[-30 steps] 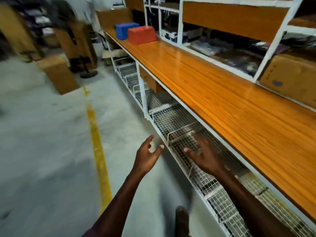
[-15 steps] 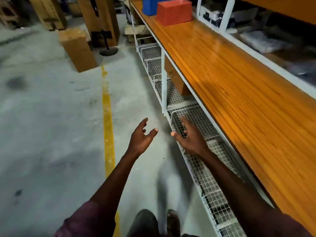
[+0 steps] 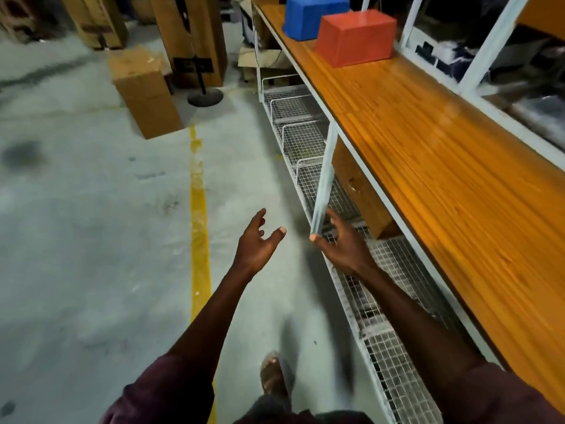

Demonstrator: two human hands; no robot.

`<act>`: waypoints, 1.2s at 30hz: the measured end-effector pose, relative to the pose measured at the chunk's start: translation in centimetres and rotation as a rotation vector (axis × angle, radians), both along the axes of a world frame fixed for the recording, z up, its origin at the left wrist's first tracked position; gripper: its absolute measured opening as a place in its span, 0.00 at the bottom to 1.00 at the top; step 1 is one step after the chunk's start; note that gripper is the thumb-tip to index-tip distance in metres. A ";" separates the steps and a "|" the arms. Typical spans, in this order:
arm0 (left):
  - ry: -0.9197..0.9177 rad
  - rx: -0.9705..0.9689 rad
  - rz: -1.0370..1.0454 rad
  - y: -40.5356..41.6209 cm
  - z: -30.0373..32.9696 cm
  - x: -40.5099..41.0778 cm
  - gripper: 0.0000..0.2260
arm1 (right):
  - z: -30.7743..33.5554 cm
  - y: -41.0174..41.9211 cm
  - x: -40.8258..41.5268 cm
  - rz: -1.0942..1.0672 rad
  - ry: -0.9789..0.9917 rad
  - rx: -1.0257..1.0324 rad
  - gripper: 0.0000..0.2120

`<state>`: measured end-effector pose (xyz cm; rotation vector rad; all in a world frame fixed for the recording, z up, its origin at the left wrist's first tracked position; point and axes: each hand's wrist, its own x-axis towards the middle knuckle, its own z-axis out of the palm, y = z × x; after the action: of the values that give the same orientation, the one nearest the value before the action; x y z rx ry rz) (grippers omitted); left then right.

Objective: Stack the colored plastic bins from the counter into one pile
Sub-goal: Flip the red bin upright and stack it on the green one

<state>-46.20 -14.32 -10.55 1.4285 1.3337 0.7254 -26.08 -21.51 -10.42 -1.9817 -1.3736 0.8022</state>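
The red rectangular plastic bin (image 3: 356, 36) sits upside down on the far end of the long orange wooden bench (image 3: 443, 166), at about one o'clock in the view, its flat base facing up and its open mouth down on the wood. Its long axis runs across the bench, roughly from nine to three o'clock. Just beyond it, at about twelve o'clock and near or perhaps touching, is a blue rectangular plastic bin (image 3: 315, 15), also inverted. Both look like thin, stiff, hollow plastic, so they should be light and a little slick; the likely hold is one palm on each short end wall, or under the flared rim, to lift one over the other. Both hands are well apart from the bins: the left hand (image 3: 258, 244) and right hand (image 3: 344, 246) hang in the air with fingers spread and relaxed, holding nothing, out over the concrete floor (image 3: 91, 240) and the white wire-mesh lower shelf (image 3: 394, 356). A brown cardboard box (image 3: 143, 93) stands at eleven o'clock.
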 end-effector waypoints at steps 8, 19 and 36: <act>-0.027 0.015 -0.065 18.8 1.1 2.6 0.32 | 0.9 18.1 1.9 -0.085 0.014 0.049 0.40; -0.013 0.002 -0.125 46.7 -0.1 9.4 0.33 | 0.1 45.4 8.3 -0.166 -0.006 0.070 0.42; -0.020 0.004 -0.513 87.6 -0.1 19.9 0.35 | -0.1 79.0 15.0 -0.628 0.001 0.125 0.45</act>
<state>-26.27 73.29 -10.63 1.6695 0.8899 0.3988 -11.07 57.49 -10.53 -2.1262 -0.6985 0.4102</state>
